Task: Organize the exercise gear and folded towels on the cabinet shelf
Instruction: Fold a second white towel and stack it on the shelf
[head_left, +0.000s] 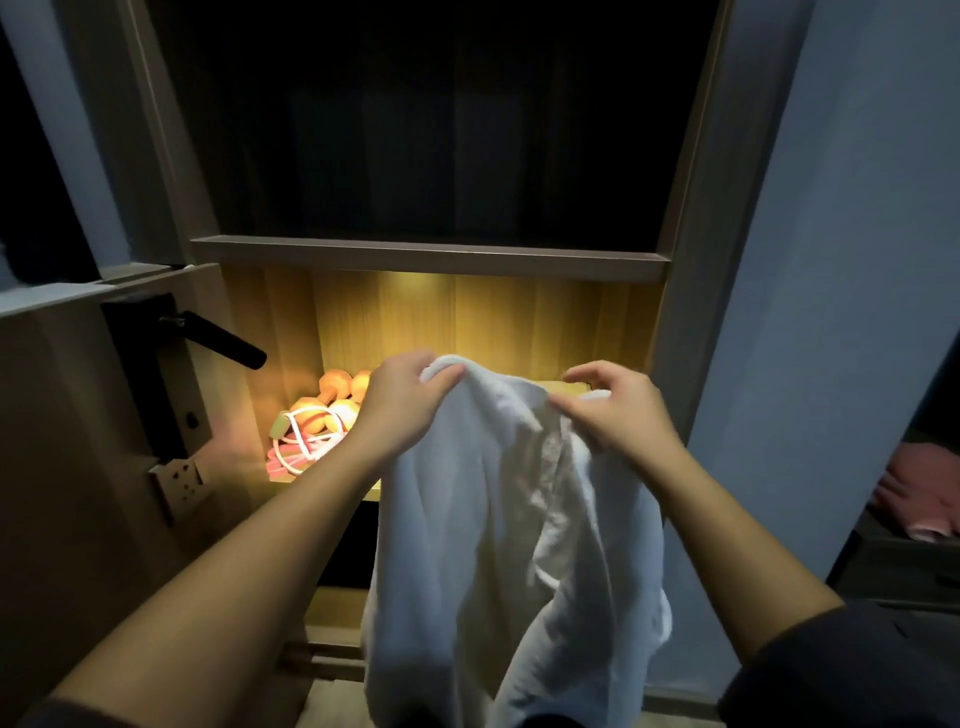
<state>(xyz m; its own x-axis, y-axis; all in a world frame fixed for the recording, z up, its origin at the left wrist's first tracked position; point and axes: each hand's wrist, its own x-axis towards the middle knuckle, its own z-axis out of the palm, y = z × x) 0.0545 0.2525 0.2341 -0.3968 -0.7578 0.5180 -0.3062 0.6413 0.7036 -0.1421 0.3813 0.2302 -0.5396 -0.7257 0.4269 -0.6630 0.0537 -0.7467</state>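
White terry towel (498, 519) held up unfolded, hanging in front of the lit wooden shelf compartment (467, 322) of the cabinet, not on the shelf.
Left hand (410, 395): fingers curled over the towel's top edge, gripping it.
Right hand (618, 410): thumb and fingers pinching the fabric just beside the left grip; index finger looks half extended.
Towel bunches between the two hands, and the rest drapes down past the shelf's front edge.
On the shelf, left side: orange dumbbells (332, 395), with a pink-and-white skipping rope (306, 447) coiled in front of them, touching.
Black lever door handle (223, 338) sits left of the cabinet.
Pink cloth (919, 499) lies far right, well apart.
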